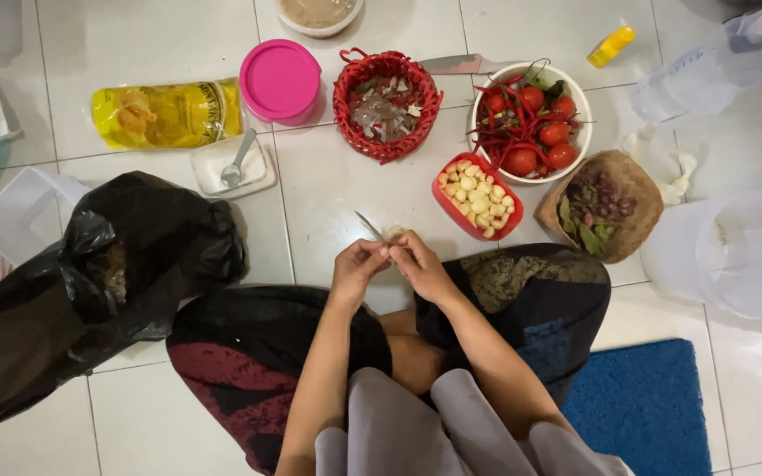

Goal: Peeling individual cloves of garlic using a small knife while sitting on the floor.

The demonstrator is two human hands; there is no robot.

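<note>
Two hands at work above the floor (328, 185): left hand (356, 267) grips a small knife (369, 226), right hand (422, 264) pinches a garlic clove (394, 233). Red tub (478, 196) of peeled cloves nearby. Best handled with blade angled away, shallow cuts.

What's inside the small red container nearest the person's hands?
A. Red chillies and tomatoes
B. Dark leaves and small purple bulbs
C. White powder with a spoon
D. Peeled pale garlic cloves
D: the small red container just beyond the right hand is filled with pale, peeled cloves, while the chillies and tomatoes sit in the white bowl behind it.
</note>
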